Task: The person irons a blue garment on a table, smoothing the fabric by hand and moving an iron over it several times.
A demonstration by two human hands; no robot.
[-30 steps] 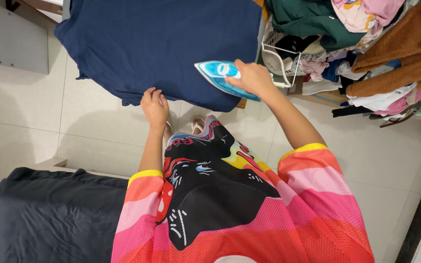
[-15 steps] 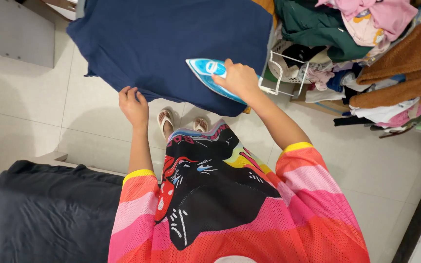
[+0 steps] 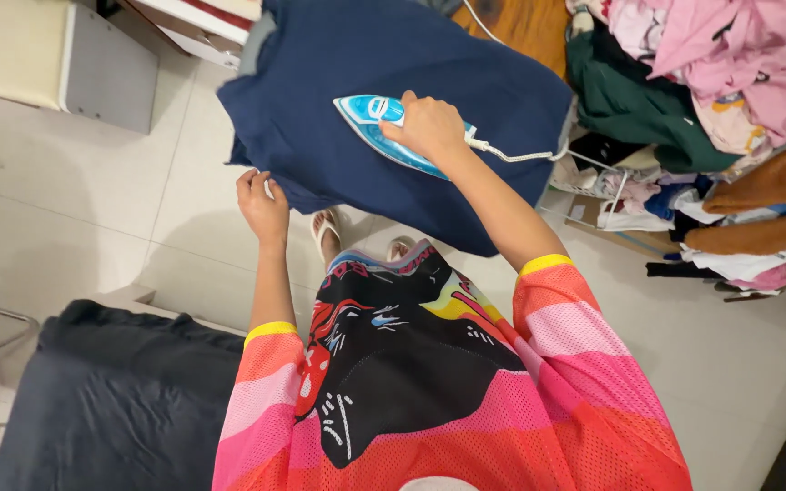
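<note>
Right hand [image 3: 429, 127] wrapped around handle of blue-white iron [image 3: 377, 127], upper centre of frame — iron's soleplate flat on the navy garment [image 3: 393, 64], tip pointing left. White coiled cord [image 3: 511, 155] runs right off the iron's back end. Left hand [image 3: 262, 202] pinches the garment's near-left hem, fingers closed on the fabric edge. Garment lies spread over a board; board itself hidden, only a wood-coloured patch [image 3: 525, 23] shows at top. No packages, labels or signs readable. Clothes pile [image 3: 711, 100] at upper right, cut off by frame edge — pink, green, brown pieces, a wire basket partly buried under it. Dark cloth [image 3: 111, 400] lower left, cropped at bottom. Feet in sandals [image 3: 325, 225] partly hidden below garment hem. Pale cabinet [image 3: 56, 55] upper left, cut off.
</note>
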